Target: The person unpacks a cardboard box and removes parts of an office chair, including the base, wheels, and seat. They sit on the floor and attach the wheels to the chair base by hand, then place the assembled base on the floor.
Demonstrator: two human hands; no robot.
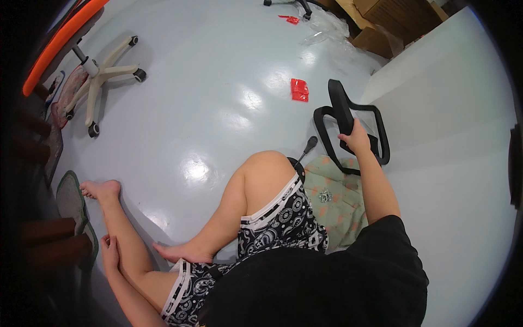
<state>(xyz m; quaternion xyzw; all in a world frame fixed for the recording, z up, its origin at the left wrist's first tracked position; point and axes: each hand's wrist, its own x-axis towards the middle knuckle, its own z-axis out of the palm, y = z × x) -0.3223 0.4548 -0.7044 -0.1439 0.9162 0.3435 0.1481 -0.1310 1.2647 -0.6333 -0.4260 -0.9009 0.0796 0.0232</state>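
Note:
My right hand (357, 137) is wrapped round a black chair armrest (341, 106), a padded bar with a looped frame. Another black loop (383, 131) stands right beside it, against the white panel; whether the two are joined I cannot tell. Below them lies a green patterned cloth or cushion (343, 204), with a small heap of shiny metal parts (325, 195) on it. Beside my bent knee a rod with a black knob (311, 143) sticks up, its lower end hidden. My left hand (110, 252) rests on my shin, fingers laid along it, holding nothing.
A beige wheeled chair base (98, 73) stands at the far left under an orange edge (62, 46). Green slippers (71, 199) lie by my foot. Red packets (299, 90) lie on the floor. Clear plastic (329, 30) and cardboard boxes (376, 41) fill the far right; a white panel (452, 136) borders the right.

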